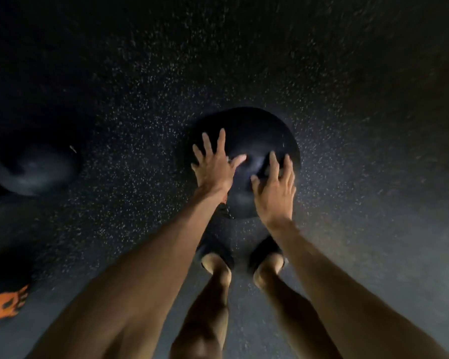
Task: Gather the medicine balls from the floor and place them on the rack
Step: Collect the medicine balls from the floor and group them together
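Presently: medicine ball (pixel 246 130) on floor (pixel 244 60), centre; second ball (pixel 34 169) at left. Over it, left hand (pixel 213 164) and right hand (pixel 275 193), spread wide, gripping nothing. Step: pickup; next likely needs a two-sided clasp, then lift.

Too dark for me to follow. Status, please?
Left hand and right hand open, over the ball. Ball on floor, not gripped. Second ball to the left; nothing in the way.
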